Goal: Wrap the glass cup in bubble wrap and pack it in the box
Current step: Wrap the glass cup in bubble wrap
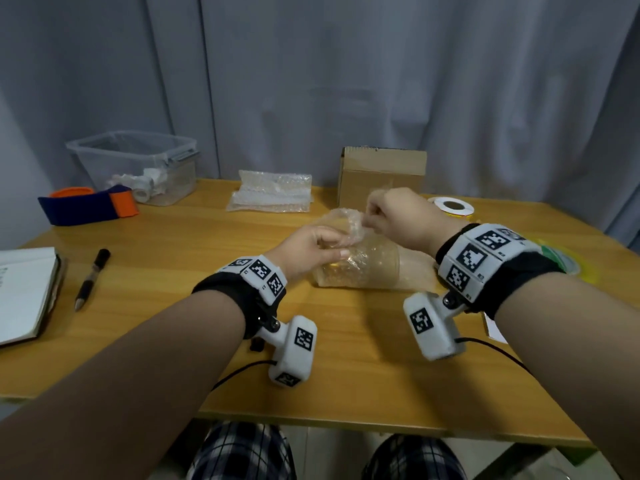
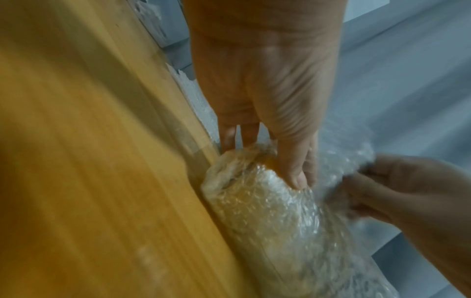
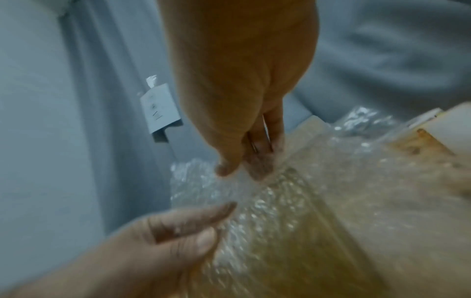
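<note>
The glass cup (image 1: 367, 265) lies on its side at the table's middle, rolled in clear bubble wrap (image 2: 265, 203). My left hand (image 1: 311, 251) holds the wrapped cup at its left end, thumb pressed on the wrap (image 2: 295, 177). My right hand (image 1: 391, 216) pinches the loose edge of the bubble wrap (image 3: 229, 181) between thumb and fingers, lifted above the cup. The cardboard box (image 1: 381, 174) stands behind the hands. The glass itself shows only dimly through the wrap.
Spare bubble wrap sheets (image 1: 273, 195) lie at the back centre. A clear plastic bin (image 1: 138, 164) and a blue-orange strap (image 1: 90, 206) sit back left. A notebook (image 1: 24, 292) and pen (image 1: 91, 278) lie at left, a sticker roll (image 1: 452, 206) at right.
</note>
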Demonstrator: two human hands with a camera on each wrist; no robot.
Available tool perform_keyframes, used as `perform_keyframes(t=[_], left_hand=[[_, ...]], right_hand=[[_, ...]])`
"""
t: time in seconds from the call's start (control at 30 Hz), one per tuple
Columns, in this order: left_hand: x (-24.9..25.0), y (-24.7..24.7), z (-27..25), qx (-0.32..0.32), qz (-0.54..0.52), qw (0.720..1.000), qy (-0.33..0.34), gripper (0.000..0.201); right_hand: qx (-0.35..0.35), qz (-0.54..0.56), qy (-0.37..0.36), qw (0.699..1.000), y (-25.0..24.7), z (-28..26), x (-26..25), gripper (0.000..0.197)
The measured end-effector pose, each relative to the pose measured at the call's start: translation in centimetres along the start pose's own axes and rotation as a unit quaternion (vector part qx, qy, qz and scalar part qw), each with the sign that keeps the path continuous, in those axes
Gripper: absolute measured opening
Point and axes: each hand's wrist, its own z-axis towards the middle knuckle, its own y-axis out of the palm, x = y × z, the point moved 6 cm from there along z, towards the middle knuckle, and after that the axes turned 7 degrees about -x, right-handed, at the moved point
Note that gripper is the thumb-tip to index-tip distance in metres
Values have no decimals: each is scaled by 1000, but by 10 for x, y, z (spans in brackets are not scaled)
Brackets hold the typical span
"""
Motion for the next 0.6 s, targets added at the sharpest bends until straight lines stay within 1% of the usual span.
perform_keyframes(t=[0.03, 0.07, 0.1, 0.13, 0.17, 0.2, 0.23, 0.27, 0.3, 0.33, 0.37, 0.4, 0.43, 0.47, 0.5, 0.6], left_hand=[[0, 0, 0, 1, -18, 1000, -10, 12], [-1, -1, 1, -1, -29, 999, -13, 20], [-1, -1, 2, -1, -33, 999, -16, 23], [0, -1, 2, -3, -26, 1000, -14, 23], [1, -1, 2, -7, -14, 1000, -18, 21], [0, -2, 3, -9, -10, 1000, -24, 21], [1, -3, 2, -11, -9, 999, -32, 21], [0, -4, 2, -12, -19, 999, -34, 20], [0, -4, 2, -8, -30, 999, -35, 21], [-3, -5, 3, -1, -39, 999, -35, 20], [-4, -6, 5, 7, -42, 999, -32, 22], [-5, -6, 6, 17, -45, 998, -33, 25], [-5, -6, 6, 21, -47, 998, -36, 29], [-5, -6, 7, 19, -49, 998, -36, 32], [-4, -6, 7, 11, -50, 998, -29, 33], [0, -7, 8, -2, -36, 999, -17, 29]], right_hand=[[4, -13, -9, 1000, 0, -4, -1, 9], [-13, -25, -26, 999, 2, -7, -3, 18], [-55, -35, -45, 997, 8, -10, -5, 39], [-110, -48, -65, 991, 14, -14, -9, 62], [-152, -83, -78, 982, 19, -16, -11, 80], [-171, -123, -89, 973, 21, -16, -13, 90], [-165, -158, -92, 969, 20, -15, -13, 91], [-141, -184, -96, 968, 16, -14, -14, 84], [-119, -205, -103, 966, 13, -12, -15, 66], [-104, -219, -118, 963, 10, -12, -18, 43], [-98, -235, -125, 959, 7, -11, -20, 22], [-93, -244, -139, 955, 4, -9, -22, 6], [-85, -243, -153, 954, 2, -8, -25, 11], [-80, -235, -166, 954, 2, -6, -29, 22], [-72, -200, -180, 960, -1, -7, -37, 29], [-66, -136, -199, 968, 4, -11, -46, 33]])
